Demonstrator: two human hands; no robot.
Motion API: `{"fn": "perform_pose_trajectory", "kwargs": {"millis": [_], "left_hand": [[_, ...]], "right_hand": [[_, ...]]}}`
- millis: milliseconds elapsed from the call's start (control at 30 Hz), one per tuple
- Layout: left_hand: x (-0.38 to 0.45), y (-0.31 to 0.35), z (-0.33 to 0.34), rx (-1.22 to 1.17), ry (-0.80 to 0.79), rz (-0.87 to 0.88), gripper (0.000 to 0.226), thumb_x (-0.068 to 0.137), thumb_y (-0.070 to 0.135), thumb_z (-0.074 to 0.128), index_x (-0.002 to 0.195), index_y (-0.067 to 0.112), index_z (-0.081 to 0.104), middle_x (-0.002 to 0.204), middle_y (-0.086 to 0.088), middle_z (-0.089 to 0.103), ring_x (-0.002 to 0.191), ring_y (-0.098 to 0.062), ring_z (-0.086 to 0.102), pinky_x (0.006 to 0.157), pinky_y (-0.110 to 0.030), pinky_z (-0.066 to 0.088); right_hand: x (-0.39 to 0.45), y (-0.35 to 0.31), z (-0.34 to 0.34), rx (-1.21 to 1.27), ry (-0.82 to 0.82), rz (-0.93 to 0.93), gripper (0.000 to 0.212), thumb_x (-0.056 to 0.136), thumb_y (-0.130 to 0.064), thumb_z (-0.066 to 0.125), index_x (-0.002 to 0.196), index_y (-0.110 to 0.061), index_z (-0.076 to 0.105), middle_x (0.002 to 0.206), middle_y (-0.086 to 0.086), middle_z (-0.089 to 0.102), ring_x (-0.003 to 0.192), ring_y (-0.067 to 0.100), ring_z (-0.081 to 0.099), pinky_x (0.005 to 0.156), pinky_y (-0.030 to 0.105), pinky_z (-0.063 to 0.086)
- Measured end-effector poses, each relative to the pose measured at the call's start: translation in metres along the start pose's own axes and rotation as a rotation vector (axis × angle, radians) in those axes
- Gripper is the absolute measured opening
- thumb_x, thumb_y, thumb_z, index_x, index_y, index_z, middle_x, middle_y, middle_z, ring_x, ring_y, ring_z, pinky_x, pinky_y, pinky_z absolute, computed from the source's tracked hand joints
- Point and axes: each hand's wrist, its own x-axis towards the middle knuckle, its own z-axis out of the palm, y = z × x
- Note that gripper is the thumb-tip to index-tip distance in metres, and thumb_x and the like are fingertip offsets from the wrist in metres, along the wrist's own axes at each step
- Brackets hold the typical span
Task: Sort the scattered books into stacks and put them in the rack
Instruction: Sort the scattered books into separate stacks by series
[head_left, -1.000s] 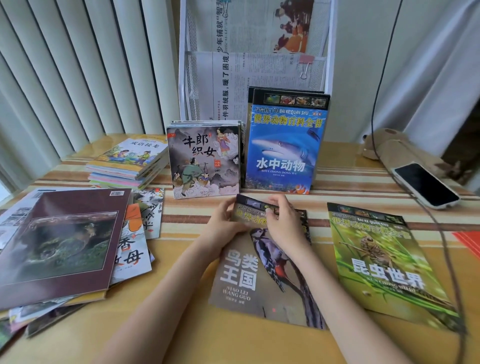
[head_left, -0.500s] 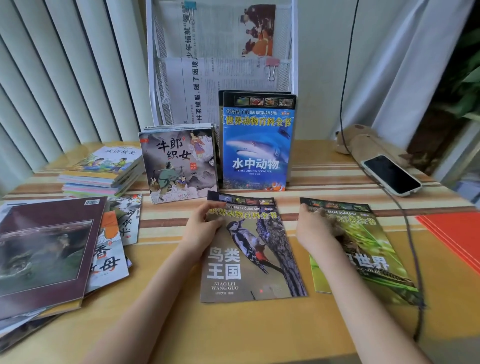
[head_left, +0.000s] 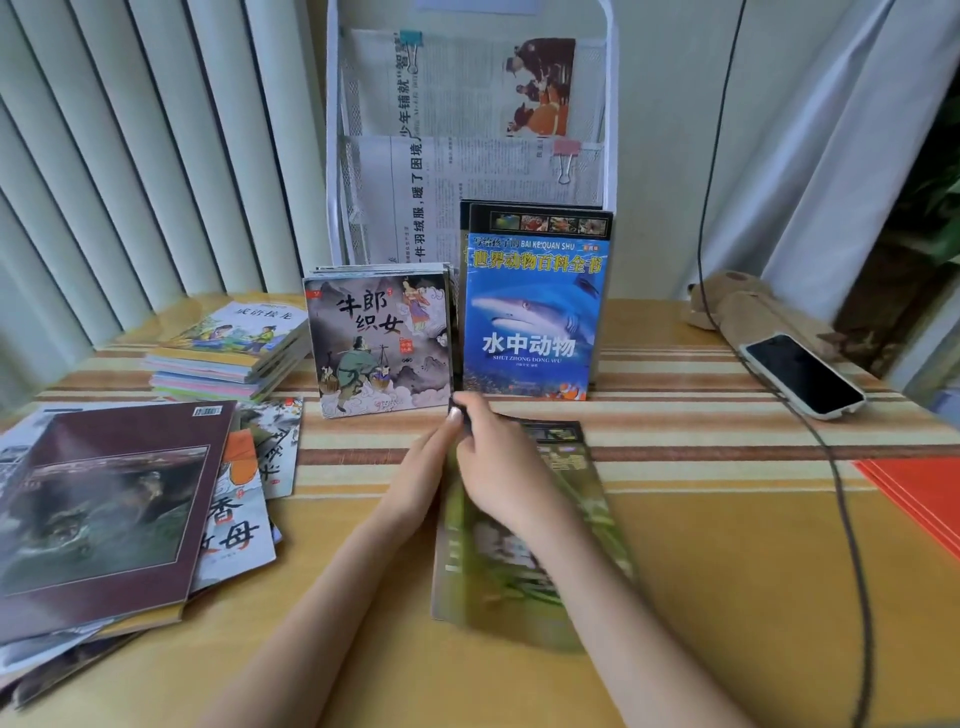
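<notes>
Green book (head_left: 524, 551) now covers bird book, hands gripping.

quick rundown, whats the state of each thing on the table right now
green insect book: flat on the table, motion-blurred, both hands at its top edge
left hand: at the book's top left corner
right hand: fingers curled over the book's top
shark book: upright in the rack
cowherd book: upright, front of a row
phone: screen dark
maroon book: flat atop a loose pile

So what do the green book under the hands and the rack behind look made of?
Green book: thin paper with a glossy soft cover, judging by its sheen and slim edge. Rack: apparently white-coated metal, with a tube frame and fine mesh pockets; plastic can't be ruled out.
</notes>
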Motion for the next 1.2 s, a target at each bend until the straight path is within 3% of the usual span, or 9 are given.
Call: {"fn": "perform_pose_trajectory", "kwargs": {"millis": [133, 267, 333, 467, 600, 700, 833, 1033, 1200], "left_hand": [[0.0, 0.004, -0.009, -0.015, 0.176, -0.024, 0.021, 0.089, 0.018, 0.063, 0.109, 0.014, 0.057, 0.092, -0.006, 0.069, 0.077, -0.02, 0.066, 0.068, -0.029, 0.056], [0.003, 0.016, -0.015, -0.244, 0.185, 0.085, 0.054, 0.089, 0.005, 0.06, 0.131, 0.035, 0.042, 0.115, 0.0, 0.065, 0.089, -0.024, 0.067, 0.082, -0.043, 0.056], [0.005, 0.032, -0.013, -0.279, 0.15, 0.252, 0.074, 0.09, -0.001, 0.055, 0.146, 0.035, 0.024, 0.123, 0.022, 0.054, 0.103, -0.015, 0.064, 0.089, -0.035, 0.053], [0.026, 0.073, 0.002, 0.136, 0.14, 0.609, 0.068, 0.092, 0.009, 0.056, 0.149, 0.019, 0.021, 0.15, 0.012, 0.033, 0.137, -0.002, 0.032, 0.115, -0.034, 0.028], [0.071, 0.104, 0.028, 0.357, 0.286, 0.695, 0.066, 0.09, 0.019, 0.059, 0.146, 0.012, 0.024, 0.13, -0.001, 0.055, 0.12, -0.015, 0.053, 0.103, -0.031, 0.041], [0.114, 0.099, 0.043, 0.507, 0.314, 0.698, 0.091, 0.087, 0.017, 0.064, 0.148, -0.001, -0.001, 0.154, -0.019, 0.02, 0.142, -0.024, 0.023, 0.113, -0.022, 0.015], [0.149, 0.043, 0.052, 0.852, 0.281, 0.622, 0.092, 0.084, 0.013, 0.061, 0.144, -0.011, -0.005, 0.153, -0.03, -0.006, 0.144, -0.039, -0.006, 0.119, -0.043, 0.001], [0.162, -0.003, 0.052, 1.018, 0.417, 0.671, 0.089, 0.083, 0.003, 0.055, 0.148, 0.004, -0.006, 0.156, -0.024, -0.005, 0.145, -0.032, -0.007, 0.119, -0.041, 0.008], [0.149, -0.018, 0.058, 1.017, 0.437, 0.663, 0.069, 0.096, 0.029, 0.04, 0.149, -0.002, 0.009, 0.155, -0.022, -0.003, 0.146, -0.031, -0.004, 0.119, -0.036, 0.001]], "right_hand": [[0.007, 0.012, 0.02, 0.243, 0.08, 0.092, 0.034, 0.097, -0.011, 0.041, 0.129, -0.02, 0.045, 0.11, 0.006, 0.064, 0.091, 0.022, 0.064, 0.07, 0.032, 0.049], [0.013, 0.061, 0.003, 0.356, 0.378, 0.26, 0.048, 0.092, -0.016, 0.055, 0.136, -0.01, 0.037, 0.134, 0.01, 0.049, 0.121, 0.025, 0.049, 0.098, 0.028, 0.037], [0.016, 0.08, -0.011, 0.509, 0.282, 0.383, 0.058, 0.089, -0.038, 0.06, 0.137, -0.014, 0.037, 0.133, 0.004, 0.05, 0.119, 0.022, 0.051, 0.101, 0.035, 0.04], [0.034, 0.091, -0.036, 0.732, 0.336, 0.278, 0.021, 0.094, -0.036, 0.053, 0.104, -0.019, 0.06, 0.1, -0.006, 0.066, 0.096, 0.015, 0.061, 0.079, 0.03, 0.046], [0.069, 0.09, -0.059, 0.656, 0.722, 0.12, 0.021, 0.098, -0.024, 0.047, 0.079, -0.015, 0.043, 0.069, -0.005, 0.042, 0.063, 0.012, 0.038, 0.061, 0.03, 0.029], [0.107, 0.1, -0.062, 0.592, 0.747, 0.147, 0.027, 0.1, -0.023, 0.042, 0.113, 0.0, 0.049, 0.099, 0.009, 0.055, 0.09, 0.024, 0.051, 0.075, 0.03, 0.035], [0.148, 0.136, -0.032, 0.405, 0.479, 0.21, 0.077, 0.094, -0.02, 0.054, 0.15, -0.006, 0.003, 0.154, 0.017, 0.02, 0.139, 0.03, 0.026, 0.114, 0.037, 0.025], [0.145, 0.161, -0.003, 0.285, 0.506, 0.108, 0.093, 0.09, -0.018, 0.061, 0.15, -0.016, -0.01, 0.159, 0.006, 0.003, 0.144, 0.021, 0.016, 0.112, 0.029, 0.025], [0.141, 0.161, 0.008, 0.227, 0.519, 0.077, 0.084, 0.093, -0.019, 0.055, 0.149, -0.008, -0.006, 0.158, 0.007, -0.004, 0.146, 0.017, 0.002, 0.117, 0.027, 0.012]]}}
